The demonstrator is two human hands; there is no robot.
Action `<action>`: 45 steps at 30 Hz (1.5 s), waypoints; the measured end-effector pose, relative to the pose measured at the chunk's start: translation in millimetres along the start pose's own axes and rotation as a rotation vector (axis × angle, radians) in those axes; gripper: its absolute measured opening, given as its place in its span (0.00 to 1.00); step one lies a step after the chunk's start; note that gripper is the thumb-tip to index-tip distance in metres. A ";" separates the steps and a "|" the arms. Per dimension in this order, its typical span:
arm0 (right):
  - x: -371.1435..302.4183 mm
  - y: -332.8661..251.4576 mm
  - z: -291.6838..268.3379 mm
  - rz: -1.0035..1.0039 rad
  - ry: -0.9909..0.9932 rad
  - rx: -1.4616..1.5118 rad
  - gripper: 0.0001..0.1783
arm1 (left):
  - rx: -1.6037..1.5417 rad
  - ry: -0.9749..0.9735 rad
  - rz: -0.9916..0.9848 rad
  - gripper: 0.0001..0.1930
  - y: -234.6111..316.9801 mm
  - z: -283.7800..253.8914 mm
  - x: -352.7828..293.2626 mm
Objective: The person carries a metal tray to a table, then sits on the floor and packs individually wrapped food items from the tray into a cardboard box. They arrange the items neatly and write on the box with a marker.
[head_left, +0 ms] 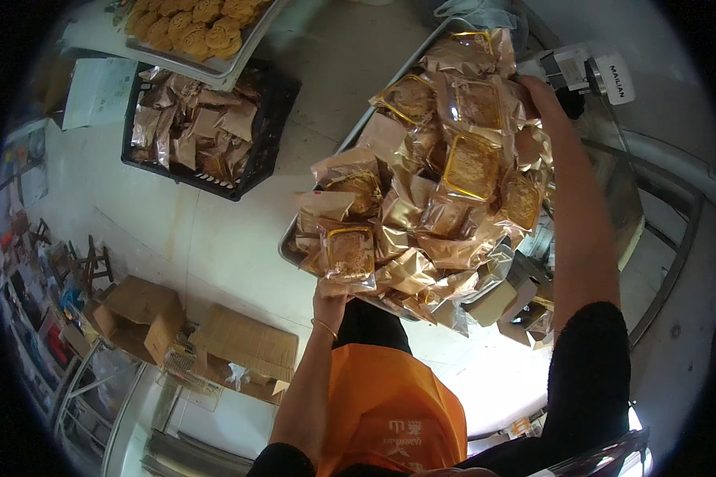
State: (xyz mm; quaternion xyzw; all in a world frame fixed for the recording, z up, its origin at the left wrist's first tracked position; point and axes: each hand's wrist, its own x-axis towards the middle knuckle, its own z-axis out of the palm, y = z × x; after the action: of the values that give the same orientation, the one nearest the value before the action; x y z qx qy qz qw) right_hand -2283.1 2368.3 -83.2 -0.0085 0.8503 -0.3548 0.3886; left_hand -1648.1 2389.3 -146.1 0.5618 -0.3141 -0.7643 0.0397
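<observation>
A large metal tray (285, 248) heaped with wrapped pastries (471, 165) is held in front of me, tilted across the view. The pastries sit in small gold plastic cups inside clear and brown-pink wrappers. My left hand (331, 300) is closed on the tray's near edge, beside a pastry packet (349, 253); its fingers are mostly hidden under the load. On the far right side, my right hand (539, 97) grips the tray's edge, and its fingertips are hidden behind packets.
A black plastic crate (270, 135) of similar packets stands at the far left, beneath a tray (235, 73) of unwrapped pastries. Cardboard boxes (247, 342) lie at the lower left. A scale-like device (610, 79) and a metal rail (684, 254) are on the right.
</observation>
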 end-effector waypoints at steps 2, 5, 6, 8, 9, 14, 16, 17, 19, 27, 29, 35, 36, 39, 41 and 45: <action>-2.9 -4.5 4.2 0.002 0.026 -0.004 0.19 | 0.004 -0.017 0.034 0.22 -1.2 -7.3 -5.6; -22.7 -19.4 17.6 -0.051 0.069 0.009 0.17 | 0.152 0.092 0.136 0.22 -2.1 -19.1 -19.6; -17.7 -16.1 12.8 -0.036 0.113 0.024 0.17 | 0.219 0.134 0.184 0.21 2.0 -23.4 -21.5; -10.3 -14.4 12.4 -0.015 0.194 0.052 0.16 | 0.196 0.133 0.194 0.21 6.6 -32.8 -25.4; -21.0 -20.6 11.2 -0.035 0.115 -0.002 0.17 | 0.167 0.085 0.149 0.21 11.2 -43.6 -27.0; -27.6 -17.8 4.3 -0.292 0.115 -0.271 0.20 | -0.620 0.145 -0.118 0.15 58.6 -66.4 -82.6; -89.8 -69.9 47.9 -0.081 0.050 -0.121 0.22 | -0.433 0.055 -0.053 0.21 47.7 -91.9 -98.5; -85.7 -66.3 42.5 -0.107 0.119 -0.137 0.24 | -0.227 0.094 -0.010 0.19 54.5 -92.2 -102.2; -37.3 -39.9 34.3 -0.203 0.263 -0.311 0.26 | -0.025 0.162 0.048 0.16 84.4 -86.0 -104.7; -70.4 -9.9 100.4 -0.117 -0.040 -0.008 0.33 | 0.082 0.322 0.084 0.12 105.0 -142.9 -88.0; -86.4 -1.1 112.0 -0.157 -0.002 0.053 0.35 | 0.161 0.339 0.029 0.11 105.9 -152.9 -73.0; -107.9 22.8 109.8 0.018 -0.110 0.204 0.30 | 0.241 0.307 -0.001 0.07 83.7 -202.5 -27.4; -101.9 28.1 110.9 0.033 -0.139 0.285 0.29 | 0.243 0.324 0.004 0.06 84.6 -196.2 -25.2; -76.8 48.3 100.9 0.016 -0.280 0.608 0.29 | 0.228 0.359 0.001 0.11 86.9 -184.4 -17.7; -60.5 59.9 89.1 -0.122 -0.245 0.372 0.30 | 0.186 0.359 -0.024 0.11 93.3 -183.6 -11.8; -95.5 70.4 42.1 -0.513 0.107 -0.270 0.22 | 0.247 0.335 -0.061 0.12 108.5 -179.2 -14.8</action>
State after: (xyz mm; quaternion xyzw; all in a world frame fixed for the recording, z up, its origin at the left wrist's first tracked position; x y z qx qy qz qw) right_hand -2170.0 2423.5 -82.4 -0.2561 0.8791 -0.3252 0.2364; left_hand -1516.0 2230.7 -107.5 0.6907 -0.3775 -0.6168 -0.0010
